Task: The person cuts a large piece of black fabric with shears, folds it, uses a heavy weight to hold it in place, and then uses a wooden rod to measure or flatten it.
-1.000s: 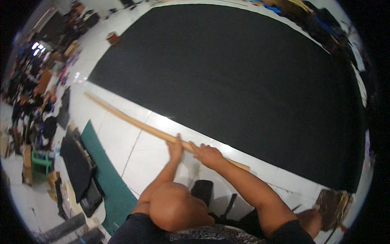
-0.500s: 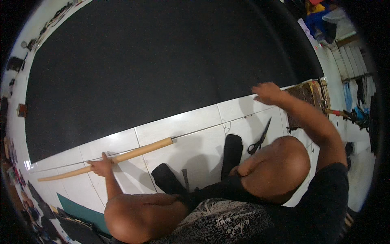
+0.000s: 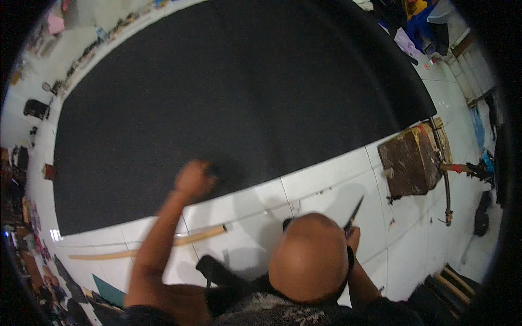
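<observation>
A large black sheet of material (image 3: pixel 261 92) covers most of the white tiled floor in front of me. My left hand (image 3: pixel 194 178), blurred, is over the sheet near its front edge. Its fingers are curled beside a dark patch, and whatever they hold is too unclear to name. Beside my bent right knee, my right hand (image 3: pixel 353 238) is closed around the handles of black scissors (image 3: pixel 356 209), whose blades point away from me. The knee partly hides this hand. A long tan tube (image 3: pixel 201 236) lies on the tiles before me, partly covered by my left forearm.
At the right, a brown block (image 3: pixel 405 163) with worn sides stands by the sheet's corner, a metal rod (image 3: pixel 447 195) along it. A green board (image 3: pixel 107 290) lies at the lower left. Cloths (image 3: pixel 418 32) are heaped at the far right.
My left hand has left the tan tube and moved forward and right onto the black sheet. My right hand has drawn back from the sheet's edge and taken hold of the scissors.
</observation>
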{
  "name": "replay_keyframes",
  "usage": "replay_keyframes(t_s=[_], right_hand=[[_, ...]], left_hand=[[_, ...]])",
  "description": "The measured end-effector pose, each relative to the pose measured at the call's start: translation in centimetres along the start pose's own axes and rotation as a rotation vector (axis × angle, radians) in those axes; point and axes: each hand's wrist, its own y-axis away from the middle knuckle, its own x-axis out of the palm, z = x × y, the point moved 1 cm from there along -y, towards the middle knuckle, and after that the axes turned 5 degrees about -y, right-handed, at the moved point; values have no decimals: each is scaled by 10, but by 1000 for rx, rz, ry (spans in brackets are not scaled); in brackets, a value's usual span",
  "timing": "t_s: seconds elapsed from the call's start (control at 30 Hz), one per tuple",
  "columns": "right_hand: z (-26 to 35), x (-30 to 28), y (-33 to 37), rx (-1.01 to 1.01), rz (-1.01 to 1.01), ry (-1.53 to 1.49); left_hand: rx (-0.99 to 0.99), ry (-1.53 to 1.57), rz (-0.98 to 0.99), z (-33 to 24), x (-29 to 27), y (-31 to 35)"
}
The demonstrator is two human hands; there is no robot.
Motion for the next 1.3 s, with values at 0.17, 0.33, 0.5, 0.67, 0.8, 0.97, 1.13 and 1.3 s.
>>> replay_keyframes(t_s=[0.17,0.33,0.5,0.67,0.8,0.97,1.13,1.3], right_hand=[[-138,-22,-44,-138,119,155],[-92,5,-19,28,493,122],[121,-9,47,2,717,184],[291,-22,69,-244,880,370],[155,27,9,165,534,149],[80,72,-9,114,879,11],[72,82,-7,137,1050,-27],[66,104,-14,97,1012,-46]], left_hand=[[415,112,-381,-136,100,-48],[399,-51,-312,-155,130,-65],[469,21,-351,-168,129,-70],[388,90,-405,-169,135,-52],[392,146,-471,-188,136,-60],[319,191,-459,-177,137,-59],[320,274,-490,-177,136,-59],[273,356,-455,-177,129,-54]])
